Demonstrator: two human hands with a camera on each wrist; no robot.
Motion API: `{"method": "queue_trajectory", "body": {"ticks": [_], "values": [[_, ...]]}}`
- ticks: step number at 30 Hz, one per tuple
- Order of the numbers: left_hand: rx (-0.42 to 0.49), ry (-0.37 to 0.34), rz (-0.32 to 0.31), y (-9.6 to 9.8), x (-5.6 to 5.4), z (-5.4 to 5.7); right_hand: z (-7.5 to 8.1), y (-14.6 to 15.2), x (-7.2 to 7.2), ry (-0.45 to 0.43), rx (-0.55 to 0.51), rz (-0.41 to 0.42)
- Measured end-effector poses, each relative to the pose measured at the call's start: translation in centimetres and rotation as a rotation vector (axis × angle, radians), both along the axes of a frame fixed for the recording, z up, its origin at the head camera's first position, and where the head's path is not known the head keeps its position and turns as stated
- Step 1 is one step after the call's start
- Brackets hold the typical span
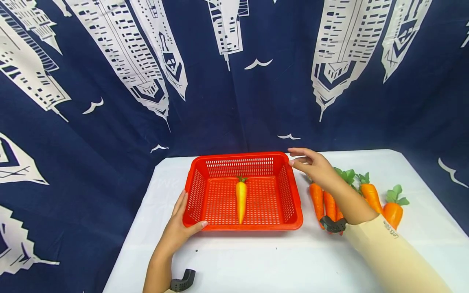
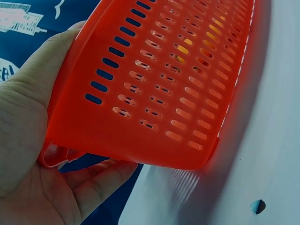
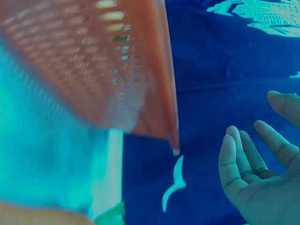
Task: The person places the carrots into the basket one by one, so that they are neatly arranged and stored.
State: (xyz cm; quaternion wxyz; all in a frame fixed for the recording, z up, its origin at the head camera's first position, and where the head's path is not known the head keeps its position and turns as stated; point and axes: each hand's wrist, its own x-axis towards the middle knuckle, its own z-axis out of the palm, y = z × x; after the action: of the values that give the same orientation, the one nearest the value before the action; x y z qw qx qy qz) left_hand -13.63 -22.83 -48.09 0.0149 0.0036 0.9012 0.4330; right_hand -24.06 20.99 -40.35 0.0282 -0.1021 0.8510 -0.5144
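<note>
A red plastic basket (image 1: 242, 228) with slotted walls sits on the white table. Inside it lies one yellow-orange carrot (image 1: 241, 199) with a short green top, its tip toward me. My left hand (image 1: 179, 226) grips the basket's front left corner, thumb over the rim and fingers along the outer side. The left wrist view shows that hand (image 2: 33, 126) around the rim. By the back right corner is my right hand (image 1: 316, 167), fingers loosely extended and holding nothing. In the right wrist view its fingers (image 3: 229, 161) are spread, apart from the basket.
Several orange carrots (image 1: 371, 197) with green leaves lie on the table to the right, some partly behind my right forearm. A dark blue cloth (image 1: 234, 106) with white building prints hangs behind the white table (image 1: 249, 264). Each wrist wears a black band.
</note>
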Motion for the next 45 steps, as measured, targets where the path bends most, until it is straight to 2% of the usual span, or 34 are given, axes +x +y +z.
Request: {"method": "queue_trajectory", "body": {"ticks": [6,16,25,36,45], "values": [[0.002,-0.008,0.002,-0.1,0.1,0.0,-1.2,2.5,1.1,-0.027,0.067,-0.047],[-0.004,-0.001,-0.002,0.0,0.1,-0.2,-3.5,6.7,3.9,-0.044,0.165,-0.075],[0.023,0.017,-0.014,-0.1,0.1,-0.2,-4.9,9.9,5.8,0.007,0.190,-0.137],[0.034,0.028,-0.019,-0.1,-0.1,-0.2,-6.7,11.9,6.7,-0.049,0.263,-0.211],[0.042,0.039,-0.022,-0.2,-0.1,-0.3,-7.8,11.3,6.4,-0.004,0.329,-0.197]]}}
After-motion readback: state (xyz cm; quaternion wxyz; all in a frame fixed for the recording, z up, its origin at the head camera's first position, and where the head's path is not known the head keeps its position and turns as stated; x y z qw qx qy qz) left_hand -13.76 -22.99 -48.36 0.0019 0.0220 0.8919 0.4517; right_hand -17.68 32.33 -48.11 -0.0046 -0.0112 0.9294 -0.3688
